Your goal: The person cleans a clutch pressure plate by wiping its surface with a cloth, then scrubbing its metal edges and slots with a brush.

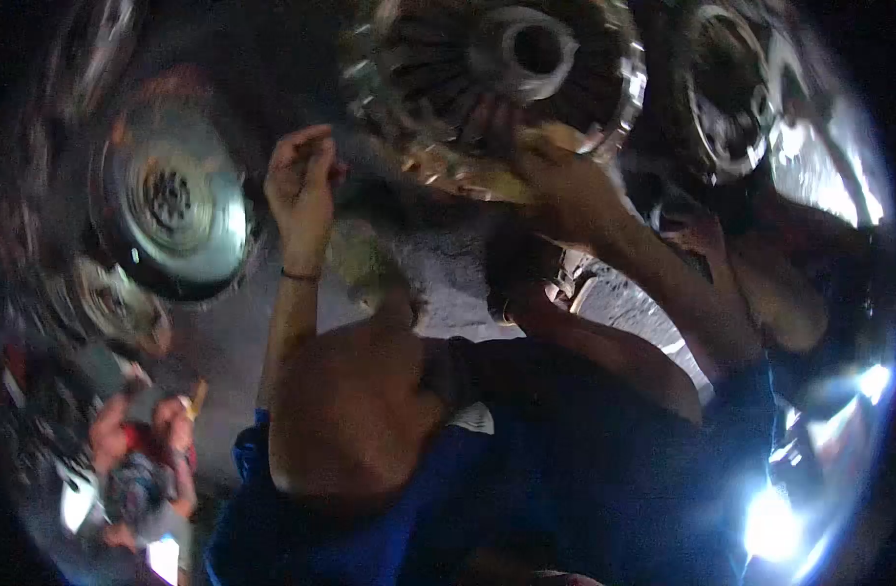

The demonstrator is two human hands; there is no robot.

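Round metal part (pixel 497 51) far. My right hand (pixel 560 186) at its near rim; clamped or not, can't tell. My left hand (pixel 303 190) raised, fingers curled, hold unclear. Handling apparently underway; done/left undeterminable.

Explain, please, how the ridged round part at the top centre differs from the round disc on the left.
The ridged part has radial ridges around a dark, open centre; the left disc has a smoother face with a dark-spotted centre. The ridged part looks larger in this view than the left disc. The right hand is at the ridged part's lower edge, while no hand is on the left disc. Both are round and look metallic.
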